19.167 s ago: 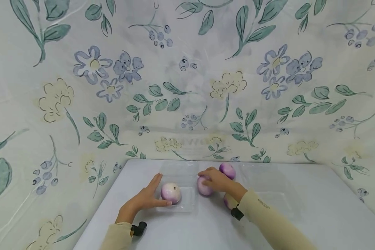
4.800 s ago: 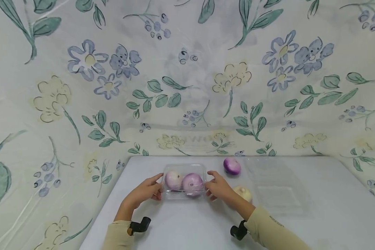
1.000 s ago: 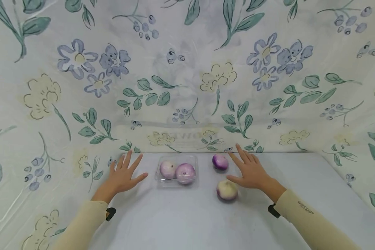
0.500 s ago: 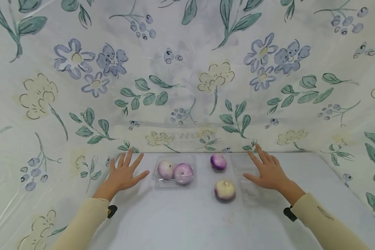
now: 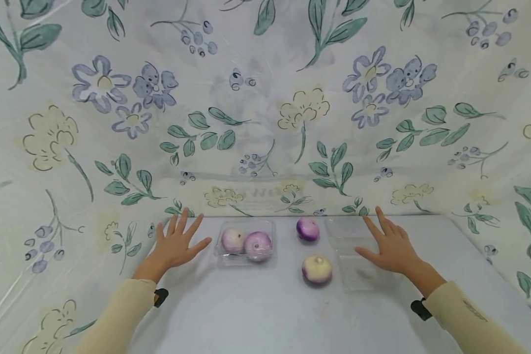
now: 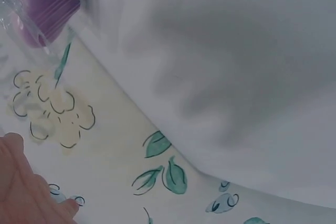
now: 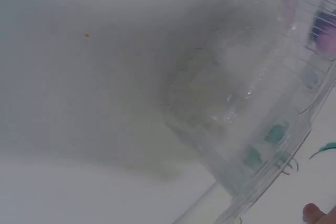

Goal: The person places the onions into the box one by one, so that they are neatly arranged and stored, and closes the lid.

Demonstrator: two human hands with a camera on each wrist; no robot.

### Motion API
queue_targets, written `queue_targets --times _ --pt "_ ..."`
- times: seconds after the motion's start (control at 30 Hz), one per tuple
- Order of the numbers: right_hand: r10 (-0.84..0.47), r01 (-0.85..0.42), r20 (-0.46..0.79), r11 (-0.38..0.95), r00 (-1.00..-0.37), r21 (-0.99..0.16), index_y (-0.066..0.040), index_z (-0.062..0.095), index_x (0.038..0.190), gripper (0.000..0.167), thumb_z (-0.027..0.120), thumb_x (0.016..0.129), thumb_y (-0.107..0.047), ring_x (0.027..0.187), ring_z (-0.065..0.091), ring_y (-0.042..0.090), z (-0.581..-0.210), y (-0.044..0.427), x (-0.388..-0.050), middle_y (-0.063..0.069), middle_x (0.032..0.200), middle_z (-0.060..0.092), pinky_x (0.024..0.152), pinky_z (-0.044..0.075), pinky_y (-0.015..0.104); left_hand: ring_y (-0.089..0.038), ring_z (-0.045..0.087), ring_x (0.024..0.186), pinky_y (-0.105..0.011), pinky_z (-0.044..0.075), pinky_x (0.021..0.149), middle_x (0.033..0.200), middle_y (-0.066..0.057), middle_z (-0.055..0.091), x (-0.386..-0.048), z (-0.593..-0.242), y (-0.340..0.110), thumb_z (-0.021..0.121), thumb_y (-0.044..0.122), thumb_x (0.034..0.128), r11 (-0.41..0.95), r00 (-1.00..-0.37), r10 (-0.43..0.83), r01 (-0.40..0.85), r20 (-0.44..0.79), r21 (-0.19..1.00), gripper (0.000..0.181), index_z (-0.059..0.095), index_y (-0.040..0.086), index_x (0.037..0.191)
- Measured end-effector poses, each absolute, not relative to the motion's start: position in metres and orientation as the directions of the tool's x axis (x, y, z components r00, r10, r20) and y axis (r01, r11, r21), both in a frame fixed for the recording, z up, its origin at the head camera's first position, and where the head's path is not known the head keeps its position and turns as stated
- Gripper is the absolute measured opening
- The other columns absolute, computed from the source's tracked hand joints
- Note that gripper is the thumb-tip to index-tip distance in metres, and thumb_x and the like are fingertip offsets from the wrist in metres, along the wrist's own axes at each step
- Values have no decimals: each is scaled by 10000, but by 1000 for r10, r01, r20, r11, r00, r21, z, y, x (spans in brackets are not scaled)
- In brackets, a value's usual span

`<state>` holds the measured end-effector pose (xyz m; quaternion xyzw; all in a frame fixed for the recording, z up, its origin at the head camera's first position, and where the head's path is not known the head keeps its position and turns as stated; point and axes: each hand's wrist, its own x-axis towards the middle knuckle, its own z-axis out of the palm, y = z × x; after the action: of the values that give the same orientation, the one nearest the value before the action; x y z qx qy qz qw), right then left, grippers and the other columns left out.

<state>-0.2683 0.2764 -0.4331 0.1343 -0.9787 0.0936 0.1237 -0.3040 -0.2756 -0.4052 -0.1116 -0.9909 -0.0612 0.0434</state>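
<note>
In the head view a clear plastic box (image 5: 243, 262) holds two purple-white onions (image 5: 258, 246), its lid down over them. My left hand (image 5: 172, 250) is spread with fingers apart to the left of that box, touching nothing I can see. A purple onion (image 5: 308, 229) and a pale onion (image 5: 317, 269) lie loose to the box's right. Over the right part of an unfolded clear box (image 5: 358, 280) my right hand (image 5: 395, 250) is spread, holding nothing; contact with the plastic cannot be told. In the right wrist view the clear plastic (image 7: 236, 87) appears close up.
The white table (image 5: 256, 319) meets a flower-printed sheet (image 5: 265, 162) along its back edge. More of the printed sheet hangs at the left side. Dark wrist cameras sit at both cuffs.
Over the last second my right hand has moved right, off the pale onion's side, uncovering more of the unfolded box. Earlier, both hands were at the filled box; they have since drawn apart.
</note>
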Motion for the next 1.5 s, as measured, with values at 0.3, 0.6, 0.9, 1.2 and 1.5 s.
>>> queue_targets --times 0.3,0.6,0.9,1.2,1.5 --pt "-209 -256 246 950 -946 -179 -79 262 1559 881 571 917 -597 1381 308 526 -436 287 -262 276 1635 50 1030 279 750 -535 -20 1479 -760 -99 1096 1645 -248 -30 -307 -401 -268 428 656 950 964 -968 229 240 100 115 833 184 178 1586" --pt "-187 -241 262 952 -947 -189 -62 295 1545 888 580 904 -607 1359 341 548 -444 296 -255 293 1624 85 1010 298 752 -529 -34 1484 -752 -115 1098 1650 -230 -44 -315 -397 -251 445 638 952 954 -959 266 276 99 119 824 183 186 1589" --pt "-168 -233 271 945 -948 -229 -58 306 1536 870 593 905 -584 1356 345 563 -455 304 -243 305 1613 124 1003 306 759 -500 -15 1496 -753 -80 1107 1655 -217 -19 -325 -400 -231 438 663 942 941 -947 301 314 111 128 839 170 208 1594" --pt "-164 -241 253 919 -953 -311 -46 322 1532 846 606 914 -549 1343 348 585 -467 304 -231 320 1597 165 967 335 774 -487 -31 1503 -747 -97 1110 1660 -200 -41 -331 -399 -210 456 662 935 930 -937 339 348 89 122 849 184 199 1592" --pt "-145 -202 175 903 -974 -379 -66 274 1556 852 562 934 -573 1354 295 618 -476 307 -230 300 1612 135 955 296 812 -504 22 1496 -748 -63 1116 1657 -214 -8 -337 -401 -194 427 699 925 915 -918 383 392 98 96 859 187 214 1592"
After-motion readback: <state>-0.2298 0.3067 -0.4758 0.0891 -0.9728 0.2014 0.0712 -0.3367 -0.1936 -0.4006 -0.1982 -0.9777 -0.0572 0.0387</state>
